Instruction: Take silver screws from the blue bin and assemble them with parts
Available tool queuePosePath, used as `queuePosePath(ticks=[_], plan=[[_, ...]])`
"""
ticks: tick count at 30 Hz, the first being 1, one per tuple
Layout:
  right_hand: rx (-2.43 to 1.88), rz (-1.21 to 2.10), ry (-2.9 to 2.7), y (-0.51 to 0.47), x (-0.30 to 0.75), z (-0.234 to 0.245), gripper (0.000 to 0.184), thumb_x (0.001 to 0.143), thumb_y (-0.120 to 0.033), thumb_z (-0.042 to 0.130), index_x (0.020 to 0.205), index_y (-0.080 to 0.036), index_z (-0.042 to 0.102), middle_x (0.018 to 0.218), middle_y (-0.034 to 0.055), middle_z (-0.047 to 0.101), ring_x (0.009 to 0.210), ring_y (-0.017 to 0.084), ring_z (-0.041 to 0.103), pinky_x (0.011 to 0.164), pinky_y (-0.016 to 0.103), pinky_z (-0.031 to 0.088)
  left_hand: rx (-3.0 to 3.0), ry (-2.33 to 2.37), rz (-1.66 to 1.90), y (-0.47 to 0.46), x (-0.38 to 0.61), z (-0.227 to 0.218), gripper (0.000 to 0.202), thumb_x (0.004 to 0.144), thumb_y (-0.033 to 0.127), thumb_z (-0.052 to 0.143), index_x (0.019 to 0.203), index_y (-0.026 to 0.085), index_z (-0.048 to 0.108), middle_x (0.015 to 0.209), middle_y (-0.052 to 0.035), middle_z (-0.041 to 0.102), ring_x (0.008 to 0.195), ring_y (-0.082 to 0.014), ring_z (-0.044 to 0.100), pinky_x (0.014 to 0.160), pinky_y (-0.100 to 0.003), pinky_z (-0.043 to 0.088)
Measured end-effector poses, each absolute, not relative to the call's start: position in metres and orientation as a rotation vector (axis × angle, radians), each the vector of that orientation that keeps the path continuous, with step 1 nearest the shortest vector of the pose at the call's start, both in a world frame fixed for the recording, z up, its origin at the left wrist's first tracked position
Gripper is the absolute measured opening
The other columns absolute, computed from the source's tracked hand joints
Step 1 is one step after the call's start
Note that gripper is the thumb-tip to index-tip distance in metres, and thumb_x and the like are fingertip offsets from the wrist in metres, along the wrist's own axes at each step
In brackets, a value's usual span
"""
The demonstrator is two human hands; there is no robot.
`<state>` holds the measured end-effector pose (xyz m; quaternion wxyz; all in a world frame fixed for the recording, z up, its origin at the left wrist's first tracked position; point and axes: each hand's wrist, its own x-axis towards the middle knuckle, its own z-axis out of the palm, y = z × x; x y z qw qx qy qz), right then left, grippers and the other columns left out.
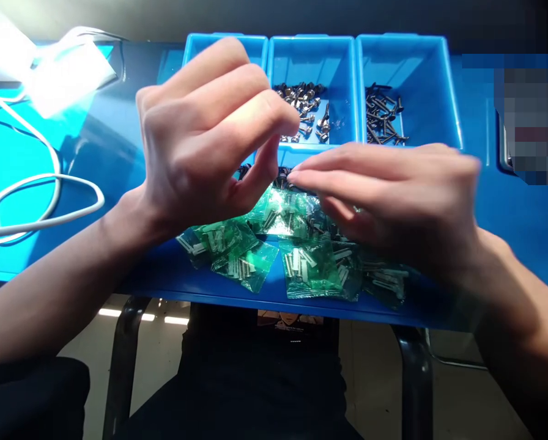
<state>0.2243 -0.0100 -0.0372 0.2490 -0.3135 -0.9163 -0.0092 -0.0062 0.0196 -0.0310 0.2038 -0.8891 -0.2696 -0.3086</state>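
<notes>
Here, both bare hands are raised just above a heap of small green-tinted clear plastic bags (296,250) holding pale metal pieces, which lies near the front edge of the glossy blue table (507,214). The left hand (200,140) is lifted with its back to the camera, fingers curled inward and the thumb drawn toward the fingertips as if pinching; whether anything sits in that grip I cannot tell, since the spot is hidden and blurred. The right hand (393,195) stretches in flat from the other side, fingers straight and close together, their tips meeting the left thumb over a small dark cluster of screws (283,177) at the back of the heap; its grip is blurred too, so I cannot tell if it holds something. Behind the hands stand three open blue plastic bins side by side: the left bin (255,46) is mostly covered by the left hand, the middle bin (342,67) carries silvery short bolts (306,110), and the right bin (421,67) carries thin black screws (381,116). A white cable (49,183) loops across the table far to the left.
</notes>
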Motion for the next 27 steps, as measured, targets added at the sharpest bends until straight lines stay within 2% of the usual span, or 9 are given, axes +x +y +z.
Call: queuePosePath(ticks=[2, 4, 8, 13, 16, 19, 22, 24, 27], plan=[[-0.855, -0.168, -2.667, -0.0087, 0.2250, -0.0440, 0.035, 0.092, -0.018, 0.053, 0.125, -0.026, 0.059, 0.125, 0.0053, 0.065, 0.102, 0.025, 0.066, 0.061, 0.031, 0.049, -2.477, -0.734, -0.883, 0.0201, -0.0058, -0.0307, 0.022, 0.089, 0.023, 0.048, 0.099, 0.012, 0.064, 0.085, -0.0045, 0.063, 0.088, -0.0165, 0.063, 0.074, -0.031, 0.054], [-0.895, -0.292, -2.810, -0.0076, 0.2244, -0.0471, 0.040, 0.093, -0.017, 0.048, 0.132, -0.025, 0.051, 0.130, 0.0087, 0.060, 0.103, 0.026, 0.064, 0.057, 0.028, 0.044, -2.473, -0.735, -0.878, 0.0197, -0.0051, -0.0298, 0.022, 0.090, 0.023, 0.048, 0.098, 0.011, 0.064, 0.085, -0.0046, 0.063, 0.088, -0.0169, 0.063, 0.074, -0.031, 0.054], [-0.975, -0.354, -2.870, -0.0073, 0.2221, -0.0434, 0.034, 0.095, -0.016, 0.041, 0.125, -0.022, 0.055, 0.114, 0.0076, 0.064, 0.088, 0.019, 0.061, 0.053, 0.026, 0.034, -2.476, -0.791, -0.841, 0.0179, -0.0031, -0.0288, 0.020, 0.089, 0.023, 0.050, 0.096, 0.012, 0.065, 0.084, -0.0031, 0.063, 0.087, -0.0151, 0.063, 0.076, -0.029, 0.054], [-0.995, -0.394, -2.854, -0.0084, 0.2207, -0.0401, 0.030, 0.096, -0.017, 0.036, 0.114, -0.018, 0.059, 0.107, 0.0083, 0.064, 0.083, 0.018, 0.058, 0.051, 0.028, 0.029, -2.475, -0.777, -0.887, 0.0195, -0.0027, -0.0312, 0.017, 0.086, 0.022, 0.055, 0.096, 0.014, 0.066, 0.083, -0.0036, 0.064, 0.085, -0.0164, 0.063, 0.072, -0.030, 0.054], [-0.985, -0.393, -2.844, -0.0086, 0.2209, -0.0410, 0.027, 0.096, -0.015, 0.034, 0.104, -0.017, 0.059, 0.110, 0.0070, 0.065, 0.087, 0.019, 0.060, 0.051, 0.027, 0.028, -2.488, -0.726, -0.900, 0.0208, -0.0037, -0.0316, 0.018, 0.085, 0.023, 0.056, 0.096, 0.012, 0.065, 0.082, -0.0049, 0.065, 0.084, -0.0186, 0.064, 0.071, -0.032, 0.054], [-0.959, -0.359, -2.862, -0.0085, 0.2213, -0.0416, 0.026, 0.096, -0.013, 0.035, 0.105, -0.018, 0.058, 0.113, 0.0058, 0.066, 0.091, 0.020, 0.062, 0.050, 0.026, 0.027, -2.507, -0.739, -0.856, 0.0205, -0.0040, -0.0307, 0.020, 0.088, 0.023, 0.052, 0.097, 0.012, 0.065, 0.083, -0.0053, 0.064, 0.086, -0.0186, 0.064, 0.074, -0.032, 0.054], [-0.913, -0.407, -2.840, -0.0079, 0.2219, -0.0414, 0.022, 0.096, -0.014, 0.037, 0.104, -0.019, 0.058, 0.109, 0.0060, 0.067, 0.086, 0.020, 0.062, 0.049, 0.027, 0.026, -2.508, -0.749, -0.842, 0.0195, -0.0035, -0.0297, 0.020, 0.088, 0.023, 0.051, 0.097, 0.012, 0.065, 0.084, -0.0048, 0.064, 0.087, -0.0179, 0.064, 0.074, -0.031, 0.054], [-0.914, -0.444, -2.818, -0.0071, 0.2225, -0.0415, 0.022, 0.096, -0.015, 0.038, 0.101, -0.018, 0.059, 0.108, 0.0066, 0.067, 0.085, 0.020, 0.063, 0.048, 0.027, 0.029, -2.496, -0.781, -0.825, 0.0189, -0.0031, -0.0291, 0.019, 0.087, 0.023, 0.053, 0.097, 0.013, 0.065, 0.084, -0.0044, 0.064, 0.086, -0.0176, 0.063, 0.074, -0.031, 0.053], [-0.896, -0.419, -2.775, -0.0066, 0.2232, -0.0426, 0.021, 0.095, -0.014, 0.041, 0.097, -0.016, 0.061, 0.109, 0.0066, 0.069, 0.091, 0.022, 0.066, 0.053, 0.029, 0.041, -2.483, -0.778, -0.821, 0.0180, -0.0029, -0.0283, 0.019, 0.087, 0.023, 0.053, 0.096, 0.013, 0.066, 0.083, -0.0038, 0.064, 0.086, -0.0166, 0.063, 0.074, -0.030, 0.054]])
